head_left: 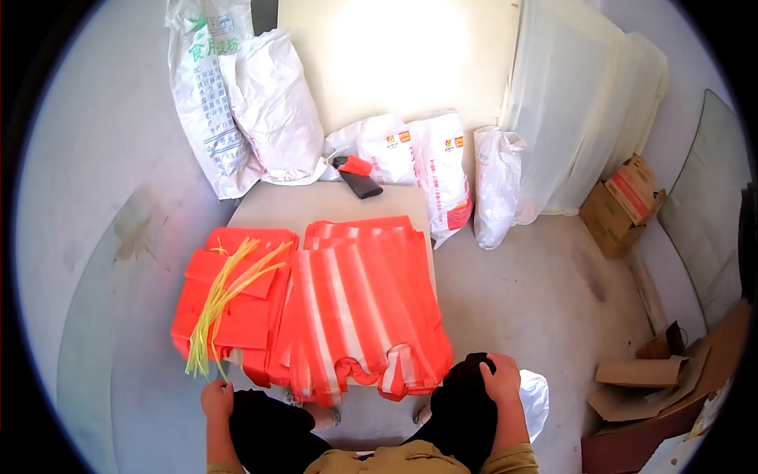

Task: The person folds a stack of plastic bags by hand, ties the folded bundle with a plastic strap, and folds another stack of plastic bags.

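A stack of red plastic bags with pale stripes [363, 300] lies on a low table in front of me. To its left is a pile of folded red bags [229, 304], with a bundle of yellow-green strips [225, 292] across the top. The strips' lower ends hang over the near edge. Just below them, my left hand [218, 400] is closed beside my left knee. A thin dark thing shows at its fingertips, too small to name. My right hand [503, 381] rests on my right knee, its fingers apart and holding nothing.
A black and red object [359, 175] lies at the table's [292, 202] far edge. White sacks [276, 110] stand behind it. Cardboard boxes [620, 209] stand at the right wall, with opened cardboard [643, 375] nearer. Something white [534, 403] is beside my right knee.
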`<state>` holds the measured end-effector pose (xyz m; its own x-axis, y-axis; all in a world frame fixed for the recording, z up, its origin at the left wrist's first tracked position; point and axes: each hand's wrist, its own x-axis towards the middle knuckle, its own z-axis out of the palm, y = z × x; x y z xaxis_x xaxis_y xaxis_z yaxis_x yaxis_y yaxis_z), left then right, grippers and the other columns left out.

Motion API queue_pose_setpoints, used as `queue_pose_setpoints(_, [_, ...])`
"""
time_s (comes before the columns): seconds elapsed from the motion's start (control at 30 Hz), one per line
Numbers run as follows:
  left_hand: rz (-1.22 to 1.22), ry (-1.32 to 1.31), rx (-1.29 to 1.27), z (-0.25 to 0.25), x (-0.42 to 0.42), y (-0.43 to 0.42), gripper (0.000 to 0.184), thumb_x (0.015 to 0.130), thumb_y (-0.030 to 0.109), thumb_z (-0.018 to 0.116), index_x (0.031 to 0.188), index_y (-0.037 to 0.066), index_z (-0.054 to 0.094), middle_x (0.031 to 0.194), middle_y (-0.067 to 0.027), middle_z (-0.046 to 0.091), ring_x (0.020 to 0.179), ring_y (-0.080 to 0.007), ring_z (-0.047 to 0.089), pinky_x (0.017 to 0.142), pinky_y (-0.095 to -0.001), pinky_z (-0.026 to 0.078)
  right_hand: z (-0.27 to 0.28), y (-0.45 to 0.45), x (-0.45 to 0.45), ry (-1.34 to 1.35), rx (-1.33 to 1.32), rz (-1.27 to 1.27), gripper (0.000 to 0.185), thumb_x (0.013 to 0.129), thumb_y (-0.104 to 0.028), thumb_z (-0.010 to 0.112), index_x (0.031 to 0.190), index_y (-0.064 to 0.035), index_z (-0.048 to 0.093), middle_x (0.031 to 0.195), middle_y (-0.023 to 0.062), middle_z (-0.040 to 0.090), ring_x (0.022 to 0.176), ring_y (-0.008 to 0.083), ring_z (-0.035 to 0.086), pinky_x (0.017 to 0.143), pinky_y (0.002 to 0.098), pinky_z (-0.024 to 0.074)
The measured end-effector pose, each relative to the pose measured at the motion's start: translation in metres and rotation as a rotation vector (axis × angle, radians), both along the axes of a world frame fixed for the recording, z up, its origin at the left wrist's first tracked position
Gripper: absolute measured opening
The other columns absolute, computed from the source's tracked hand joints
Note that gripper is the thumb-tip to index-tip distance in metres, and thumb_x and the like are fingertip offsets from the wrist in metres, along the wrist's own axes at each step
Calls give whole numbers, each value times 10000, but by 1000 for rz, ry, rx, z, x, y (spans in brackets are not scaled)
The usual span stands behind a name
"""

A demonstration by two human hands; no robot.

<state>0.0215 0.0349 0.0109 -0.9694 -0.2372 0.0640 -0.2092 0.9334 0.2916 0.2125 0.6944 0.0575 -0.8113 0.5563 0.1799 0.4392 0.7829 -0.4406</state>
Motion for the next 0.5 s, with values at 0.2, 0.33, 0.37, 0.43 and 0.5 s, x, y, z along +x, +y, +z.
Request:
queue_pose_setpoints(0.2, [15,-6,40,8,3,7,285,870,322,724,921,44,760,907,-188,725,880,-393,686,793,-492,540,-4,2,0,-6,9,0,338,923,-323,699,1149,-73,727,1264,108,700,1240,321,595,1092,428,462])
queue_pose_setpoints(0.33, [14,-3,45,8,3,7,276,872,316,720,914,45,756,889,-185,722,858,-395,687,784,-488,541,-3,2,0,27,15,18,342,937,-330,684,1139,-58,728,1224,119,708,1189,342,608,1071,450,460])
queue_pose_setpoints(0.37, [11,2,51,6,2,5,274,873,314,719,913,46,755,889,-184,723,857,-395,687,782,-488,541,-3,2,0,31,16,18,339,935,-328,686,1137,-58,728,1220,119,710,1186,342,610,1067,451,463])
queue_pose_setpoints(0.43, [3,15,52,3,3,4,269,874,312,717,909,47,754,887,-181,723,856,-394,688,780,-487,542,-2,1,0,37,19,18,335,931,-323,691,1132,-58,730,1212,117,713,1180,342,613,1061,451,469])
queue_pose_setpoints(0.5, [-7,33,40,2,3,3,265,874,310,717,906,49,753,883,-179,723,855,-394,688,778,-487,542,-2,1,0,20,7,10,336,921,-321,700,1138,-67,728,1238,113,707,1210,332,604,1072,437,470])
